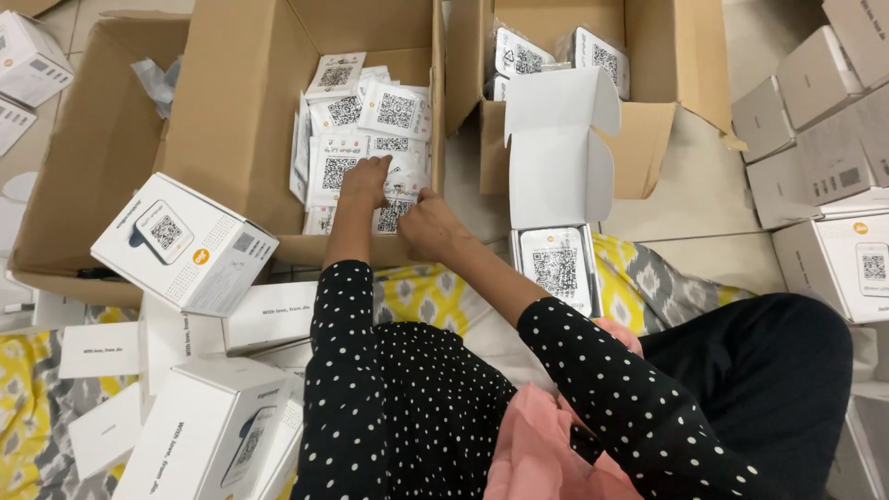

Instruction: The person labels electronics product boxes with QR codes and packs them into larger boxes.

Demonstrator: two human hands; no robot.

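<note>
Many white code-printed cards (pixel 366 139) heaped in large brown carton (pixel 245 102), straight ahead of both hands. Left hand (pixel 366 181) flat on heap, fingers spread, nothing clamped. Right hand (pixel 428 222) just beside, near carton's front wall, grip pinched on card edge; long axis unclear. Left nearer heap's middle. Open white box (pixel 556 185) to right, holding white device. Second carton (pixel 648 83) beyond. White boxes (pixel 185 245) around on patterned yellow mat (pixel 417 296), tiled floor (pixel 704 194).

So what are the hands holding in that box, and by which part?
Both hands are on the white coded cards in the cardboard box. The right hand pinches one card's lower edge; the left hand rests on the pile, grip unclear.
</note>
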